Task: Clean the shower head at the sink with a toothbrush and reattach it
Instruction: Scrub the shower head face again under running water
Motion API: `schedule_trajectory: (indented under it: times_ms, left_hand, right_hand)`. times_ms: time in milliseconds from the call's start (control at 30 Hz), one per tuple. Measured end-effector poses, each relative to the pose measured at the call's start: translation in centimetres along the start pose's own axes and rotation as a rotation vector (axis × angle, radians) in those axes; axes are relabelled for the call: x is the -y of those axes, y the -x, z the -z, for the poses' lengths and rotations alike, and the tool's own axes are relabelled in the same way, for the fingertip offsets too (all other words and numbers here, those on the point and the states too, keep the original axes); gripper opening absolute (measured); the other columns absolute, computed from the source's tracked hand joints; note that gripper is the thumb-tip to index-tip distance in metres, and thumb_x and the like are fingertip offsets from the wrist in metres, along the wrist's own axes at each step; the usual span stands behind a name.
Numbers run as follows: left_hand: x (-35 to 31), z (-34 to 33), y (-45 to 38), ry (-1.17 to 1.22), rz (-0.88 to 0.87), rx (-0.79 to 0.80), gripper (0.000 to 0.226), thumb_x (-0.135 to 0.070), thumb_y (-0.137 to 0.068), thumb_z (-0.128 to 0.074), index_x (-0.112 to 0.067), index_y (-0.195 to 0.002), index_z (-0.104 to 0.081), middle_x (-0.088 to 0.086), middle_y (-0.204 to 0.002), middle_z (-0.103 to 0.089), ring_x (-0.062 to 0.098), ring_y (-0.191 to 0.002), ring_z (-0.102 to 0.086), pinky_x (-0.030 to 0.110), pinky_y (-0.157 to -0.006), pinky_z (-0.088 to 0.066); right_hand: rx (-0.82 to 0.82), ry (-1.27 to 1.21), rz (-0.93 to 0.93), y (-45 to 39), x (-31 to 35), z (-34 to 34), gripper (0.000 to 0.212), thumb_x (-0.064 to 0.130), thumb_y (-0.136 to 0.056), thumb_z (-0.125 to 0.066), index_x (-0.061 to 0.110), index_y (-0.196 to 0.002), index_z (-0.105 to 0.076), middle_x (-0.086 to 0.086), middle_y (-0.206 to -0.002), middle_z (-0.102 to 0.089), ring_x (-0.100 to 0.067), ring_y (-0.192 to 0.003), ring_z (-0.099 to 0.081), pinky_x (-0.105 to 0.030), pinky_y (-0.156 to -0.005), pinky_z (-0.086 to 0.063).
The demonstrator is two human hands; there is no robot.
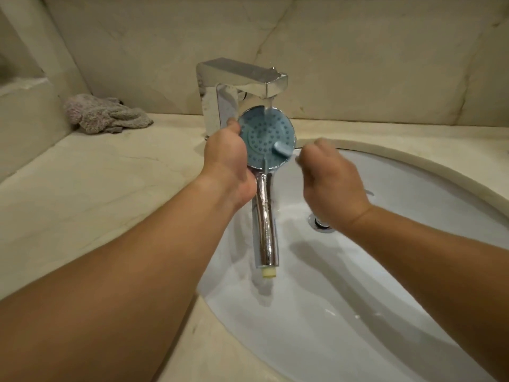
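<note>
The shower head [261, 133] has a round pale-blue nozzle face and a chrome handle that hangs down over the sink. My left hand [228, 161] grips it at the left edge of the face and the neck. Water runs from the chrome tap [242, 78] onto the top of the face. My right hand [330, 180] holds a toothbrush; its pale-blue head [282, 148] presses on the lower right of the face. Most of the toothbrush handle is hidden in my fist.
The white oval sink [358, 271] lies under both hands, with a chrome drain [321, 223] partly behind my right wrist. A crumpled grey-pink cloth [104, 114] lies on the beige marble counter [96, 188] at the back left. A marble wall stands behind the tap.
</note>
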State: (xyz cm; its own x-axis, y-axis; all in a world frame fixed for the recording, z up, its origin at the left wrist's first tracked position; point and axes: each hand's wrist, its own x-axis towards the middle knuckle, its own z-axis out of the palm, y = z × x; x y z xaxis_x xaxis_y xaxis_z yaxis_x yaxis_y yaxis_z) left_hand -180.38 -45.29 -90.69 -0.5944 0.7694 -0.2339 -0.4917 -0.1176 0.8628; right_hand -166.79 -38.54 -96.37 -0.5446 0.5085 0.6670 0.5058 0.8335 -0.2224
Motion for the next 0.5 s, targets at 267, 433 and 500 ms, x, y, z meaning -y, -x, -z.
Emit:
schedule_trajectory:
  times_ms: [267, 433, 500]
  left_hand:
    - [0.5, -0.3, 0.1, -0.040, 0.009, 0.087, 0.044, -0.031, -0.111, -0.031, -0.006, -0.120, -0.066, 0.015, -0.110, -0.077, 0.031, -0.104, -0.073, 0.048, -0.089, -0.062]
    - [0.8, -0.4, -0.1, -0.025, 0.022, 0.121, 0.049, -0.031, -0.111, -0.031, -0.001, -0.129, -0.064, 0.018, -0.115, -0.076, 0.034, -0.105, -0.074, 0.049, -0.089, -0.062]
    - [0.8, -0.5, -0.1, -0.021, 0.024, 0.115, 0.048, -0.030, -0.111, -0.031, -0.001, -0.131, -0.064, 0.021, -0.123, -0.073, 0.037, -0.112, -0.071, 0.054, -0.095, -0.059]
  right_hand:
    - [0.006, 0.019, -0.055, -4.5, 2.2, 1.0, 0.006, 0.018, -0.086, -0.049, 0.017, -0.087, -0.043, -0.005, -0.088, -0.045, -0.025, -0.063, -0.039, -0.029, -0.050, -0.023]
    - [0.011, 0.102, -0.008, -4.5, 1.8, 1.1, 0.007, 0.019, -0.084, -0.048, 0.015, -0.090, -0.047, -0.006, -0.086, -0.045, -0.024, -0.060, -0.037, -0.027, -0.048, -0.020]
    - [-0.015, 0.086, -0.130, -4.6, 1.3, 1.3, 0.005, 0.019, -0.087, -0.045, 0.019, -0.087, -0.040, -0.006, -0.087, -0.045, -0.026, -0.061, -0.038, -0.027, -0.046, -0.020]
